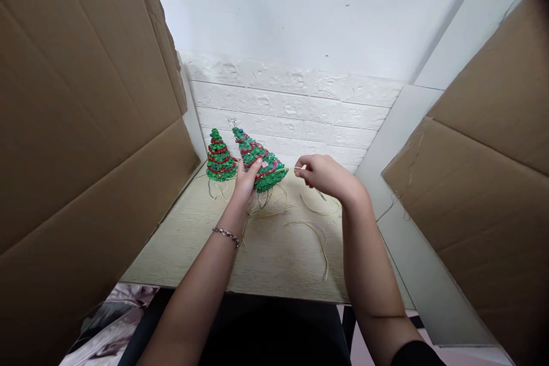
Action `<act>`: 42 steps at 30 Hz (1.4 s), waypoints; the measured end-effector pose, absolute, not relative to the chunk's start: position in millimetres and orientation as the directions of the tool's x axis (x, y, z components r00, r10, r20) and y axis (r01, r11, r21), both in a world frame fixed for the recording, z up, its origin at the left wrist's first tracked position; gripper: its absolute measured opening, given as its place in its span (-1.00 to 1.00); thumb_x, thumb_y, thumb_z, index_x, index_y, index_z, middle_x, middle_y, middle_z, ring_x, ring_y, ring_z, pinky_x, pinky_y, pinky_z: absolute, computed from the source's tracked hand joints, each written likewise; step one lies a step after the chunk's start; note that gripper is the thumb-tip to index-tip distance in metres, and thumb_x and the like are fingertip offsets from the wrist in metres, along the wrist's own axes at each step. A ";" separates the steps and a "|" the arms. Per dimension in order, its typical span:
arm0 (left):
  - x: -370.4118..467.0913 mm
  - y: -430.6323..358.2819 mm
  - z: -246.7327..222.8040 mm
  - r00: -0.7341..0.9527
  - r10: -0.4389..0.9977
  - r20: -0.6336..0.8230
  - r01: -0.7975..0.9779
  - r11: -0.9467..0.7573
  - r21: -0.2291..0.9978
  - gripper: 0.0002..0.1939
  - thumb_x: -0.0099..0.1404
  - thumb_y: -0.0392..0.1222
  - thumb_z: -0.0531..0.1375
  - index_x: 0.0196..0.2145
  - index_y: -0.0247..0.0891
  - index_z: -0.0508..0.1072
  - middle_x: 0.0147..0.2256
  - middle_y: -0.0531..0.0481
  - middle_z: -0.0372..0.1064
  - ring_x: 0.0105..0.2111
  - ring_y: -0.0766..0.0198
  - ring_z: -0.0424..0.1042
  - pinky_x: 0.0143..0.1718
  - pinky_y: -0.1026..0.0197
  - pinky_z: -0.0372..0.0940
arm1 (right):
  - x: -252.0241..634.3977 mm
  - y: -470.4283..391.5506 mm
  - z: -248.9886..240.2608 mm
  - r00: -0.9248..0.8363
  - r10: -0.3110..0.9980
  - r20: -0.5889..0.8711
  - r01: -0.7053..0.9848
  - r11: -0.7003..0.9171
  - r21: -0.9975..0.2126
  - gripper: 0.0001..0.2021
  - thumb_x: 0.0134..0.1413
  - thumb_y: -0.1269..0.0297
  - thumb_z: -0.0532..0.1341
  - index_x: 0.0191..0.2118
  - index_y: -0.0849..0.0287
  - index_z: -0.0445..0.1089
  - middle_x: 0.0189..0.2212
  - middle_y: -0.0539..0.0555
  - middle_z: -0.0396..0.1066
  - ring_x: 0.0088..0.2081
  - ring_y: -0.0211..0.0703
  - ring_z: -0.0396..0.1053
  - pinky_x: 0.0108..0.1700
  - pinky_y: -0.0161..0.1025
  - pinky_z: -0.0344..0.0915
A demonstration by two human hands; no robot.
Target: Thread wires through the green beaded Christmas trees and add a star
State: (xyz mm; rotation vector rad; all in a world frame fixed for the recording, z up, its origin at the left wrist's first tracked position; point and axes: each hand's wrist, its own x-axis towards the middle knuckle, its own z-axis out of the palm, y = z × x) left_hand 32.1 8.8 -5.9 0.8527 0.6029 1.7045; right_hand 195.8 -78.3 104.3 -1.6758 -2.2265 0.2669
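My left hand (249, 179) is closed around a small green beaded Christmas tree (262, 160) with red garlands and a silver star on top. The tree is tilted, its top leaning left and its base towards the right. At the base's right edge, my right hand (319, 174) pinches a thin pale yellow wire (290, 168) stretched between the tree and the fingertips. A second beaded tree (220, 158), also green with red garlands, stands upright just left of the held one. Loose wires hang below both trees.
Several loose yellowish wires (321, 246) lie on the light wooden table (274, 263). Large cardboard panels rise at the left (94, 103) and right (493, 154). A white brick-patterned wall (295, 94) stands behind.
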 end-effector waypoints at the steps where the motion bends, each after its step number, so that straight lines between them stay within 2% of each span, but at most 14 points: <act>1: 32.2 8.9 -6.2 -0.162 0.956 0.243 -0.588 -0.291 0.754 -0.44 -0.16 -0.07 0.39 -0.19 -0.25 0.34 -0.24 -0.04 0.41 -0.28 0.25 0.42 -0.23 0.20 0.35 | 193.7 -75.8 102.2 -0.242 0.950 0.198 0.895 0.298 -0.333 -0.81 0.13 0.30 0.06 -0.31 0.19 0.41 -0.35 0.07 0.44 -0.33 -0.26 0.34 -0.33 -0.36 0.11; 3: 32.5 9.1 -7.1 -0.164 0.955 0.248 -0.578 -0.297 0.760 -0.44 -0.16 -0.07 0.39 -0.20 -0.25 0.35 -0.24 -0.04 0.41 -0.27 0.25 0.42 -0.24 0.21 0.35 | 186.4 -69.9 96.0 -0.239 0.940 0.242 0.911 0.303 -0.278 -0.78 0.16 0.30 0.03 -0.29 0.19 0.42 -0.29 0.11 0.45 -0.25 -0.19 0.35 -0.28 -0.33 0.13; 8: 33.4 10.2 -8.7 -0.168 0.953 0.251 -0.555 -0.302 0.775 -0.46 -0.17 -0.07 0.39 -0.21 -0.25 0.35 -0.25 -0.04 0.42 -0.30 0.25 0.43 -0.26 0.22 0.35 | 166.2 -61.6 82.6 -0.277 0.950 0.147 0.944 0.297 -0.144 -0.77 0.16 0.35 0.02 -0.21 0.25 0.39 -0.25 0.21 0.44 -0.24 -0.09 0.37 -0.32 -0.29 0.13; 12: 32.9 9.8 -7.2 -0.170 0.951 0.258 -0.559 -0.309 0.770 -0.46 -0.14 -0.08 0.38 -0.19 -0.24 0.33 -0.25 -0.03 0.41 -0.29 0.25 0.42 -0.23 0.18 0.34 | 173.2 -66.3 85.2 -0.237 0.970 0.059 0.954 0.244 -0.174 -0.75 0.01 0.29 0.20 -0.15 0.23 0.36 -0.21 0.20 0.42 -0.21 -0.08 0.37 -0.35 -0.31 0.13; 15: 31.9 8.9 -5.9 -0.161 0.958 0.238 -0.576 -0.287 0.765 -0.46 -0.14 -0.08 0.37 -0.19 -0.23 0.33 -0.27 -0.02 0.41 -0.29 0.24 0.42 -0.23 0.17 0.35 | 187.6 -72.8 92.8 -0.188 0.982 0.007 0.956 0.185 -0.226 -0.74 -0.05 0.34 0.23 -0.17 0.22 0.35 -0.25 0.15 0.42 -0.26 -0.14 0.35 -0.38 -0.33 0.10; 19: 31.1 8.3 -5.7 -0.173 0.959 0.223 -0.587 -0.282 0.759 -0.46 -0.16 -0.07 0.38 -0.20 -0.23 0.33 -0.27 -0.02 0.41 -0.29 0.25 0.43 -0.23 0.17 0.35 | 198.9 -81.7 103.9 -0.200 0.975 0.095 0.908 0.221 -0.357 -0.85 0.00 0.42 0.13 -0.25 0.22 0.35 -0.35 0.06 0.42 -0.38 -0.29 0.31 -0.37 -0.36 0.08; 22: 31.6 8.5 -6.2 -0.166 0.961 0.220 -0.590 -0.276 0.759 -0.44 -0.17 -0.07 0.39 -0.20 -0.25 0.33 -0.26 -0.03 0.41 -0.30 0.24 0.42 -0.24 0.17 0.36 | 196.1 -82.7 106.1 -0.208 0.955 0.212 0.890 0.275 -0.365 -0.84 0.04 0.42 0.04 -0.38 0.23 0.37 -0.40 0.06 0.41 -0.40 -0.30 0.28 -0.37 -0.36 0.06; 25: 32.3 8.7 -6.3 -0.159 0.960 0.230 -0.584 -0.279 0.762 -0.44 -0.17 -0.07 0.39 -0.19 -0.25 0.33 -0.26 -0.04 0.41 -0.31 0.25 0.42 -0.25 0.18 0.35 | 185.7 -74.8 99.2 -0.256 0.929 0.269 0.883 0.338 -0.326 -0.80 0.07 0.39 0.02 -0.40 0.24 0.39 -0.40 0.07 0.42 -0.39 -0.28 0.27 -0.36 -0.36 0.06; 29: 32.4 8.6 -6.1 -0.141 0.957 0.253 -0.569 -0.287 0.770 -0.45 -0.16 -0.07 0.38 -0.20 -0.25 0.33 -0.25 -0.04 0.41 -0.31 0.25 0.42 -0.27 0.20 0.34 | 171.6 -60.2 86.1 -0.338 0.910 0.241 0.877 0.397 -0.270 -0.77 0.09 0.42 0.00 -0.43 0.27 0.38 -0.42 0.10 0.41 -0.41 -0.29 0.25 -0.36 -0.36 0.04; 32: 32.1 8.4 -5.9 -0.141 0.956 0.258 -0.565 -0.292 0.772 -0.45 -0.16 -0.07 0.38 -0.20 -0.25 0.33 -0.27 -0.03 0.41 -0.32 0.25 0.41 -0.29 0.21 0.34 | 171.9 -58.6 85.9 -0.342 0.912 0.225 0.858 0.401 -0.321 -0.82 0.08 0.38 0.05 -0.41 0.25 0.38 -0.42 0.07 0.40 -0.41 -0.30 0.24 -0.36 -0.37 0.05; 35: 32.2 8.1 -5.3 -0.133 0.953 0.272 -0.567 -0.298 0.768 -0.47 -0.14 -0.07 0.37 -0.20 -0.25 0.33 -0.25 -0.04 0.41 -0.29 0.24 0.42 -0.25 0.19 0.33 | 182.8 -65.2 94.1 -0.300 0.938 0.175 0.848 0.347 -0.400 -0.84 0.04 0.24 0.16 -0.33 0.21 0.39 -0.38 0.04 0.40 -0.38 -0.30 0.25 -0.36 -0.38 0.08; 37: 32.3 7.7 -4.6 -0.133 0.956 0.263 -0.573 -0.291 0.766 -0.47 -0.15 -0.07 0.38 -0.21 -0.26 0.34 -0.24 -0.05 0.41 -0.28 0.24 0.42 -0.23 0.19 0.33 | 191.8 -69.9 99.8 -0.280 0.952 0.126 0.853 0.307 -0.422 -0.82 0.02 0.19 0.18 -0.36 0.21 0.39 -0.41 0.02 0.39 -0.40 -0.31 0.24 -0.39 -0.38 0.08; 42: 32.6 5.8 -2.8 -0.131 0.962 0.239 -0.595 -0.269 0.758 -0.42 -0.20 -0.07 0.40 -0.20 -0.25 0.35 -0.24 -0.04 0.42 -0.29 0.24 0.42 -0.23 0.19 0.34 | 202.4 -72.7 104.2 -0.302 0.951 0.072 0.848 0.302 -0.436 -0.83 0.02 0.25 0.16 -0.48 0.23 0.37 -0.54 -0.04 0.32 -0.49 -0.36 0.17 -0.44 -0.38 0.03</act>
